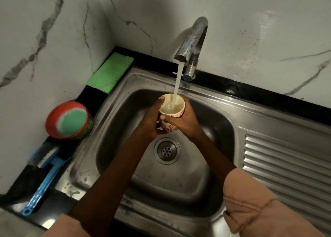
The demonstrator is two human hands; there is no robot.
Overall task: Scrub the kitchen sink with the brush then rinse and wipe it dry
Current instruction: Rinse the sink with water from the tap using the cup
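I am holding a patterned cup (pixel 171 111) under the running tap (pixel 192 40) with my left hand (pixel 152 118) and right hand (pixel 184 120) curled around it, seemingly filling it for rinsing the sink (pixel 206 100), while the brush (pixel 44 172) is lying on the desk (pixel 86 97) left of it.

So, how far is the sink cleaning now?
Scrubbing looks finished or paused: the blue brush lies on the counter left of the sink. In hand: both the left hand and the right hand hold a cup filling under the running tap, probably for rinsing. Left: wiping dry; the green cloth lies unused.
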